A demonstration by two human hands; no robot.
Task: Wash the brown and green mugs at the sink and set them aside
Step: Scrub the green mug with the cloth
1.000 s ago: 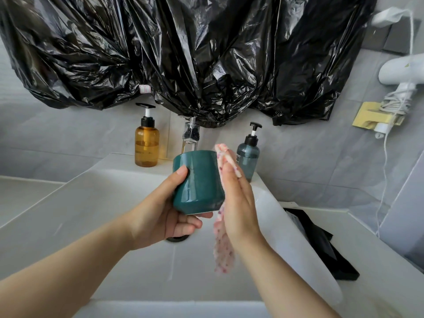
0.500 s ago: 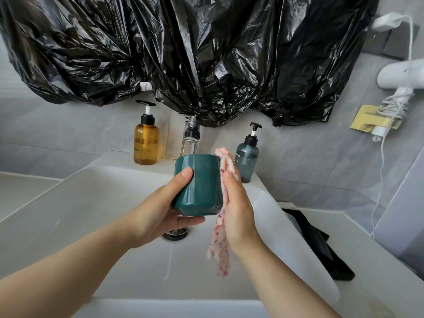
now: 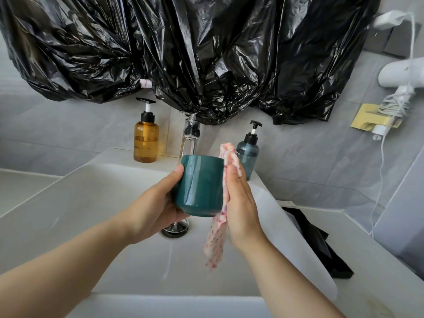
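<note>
Your left hand (image 3: 153,210) grips the green mug (image 3: 199,184) upright above the drain (image 3: 175,229), fingers curled round its left side, and your right hand (image 3: 241,203), fingers straight, presses the spotted cloth (image 3: 215,239) against its right side, so wipe there up and down

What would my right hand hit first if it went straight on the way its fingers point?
Probably the blue-grey pump bottle on the sink ledge, just beyond the right hand, though depth is unclear.

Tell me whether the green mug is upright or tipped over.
Upright: the mug has its rim on top and base below, gripped by the left hand over the sink.
</note>
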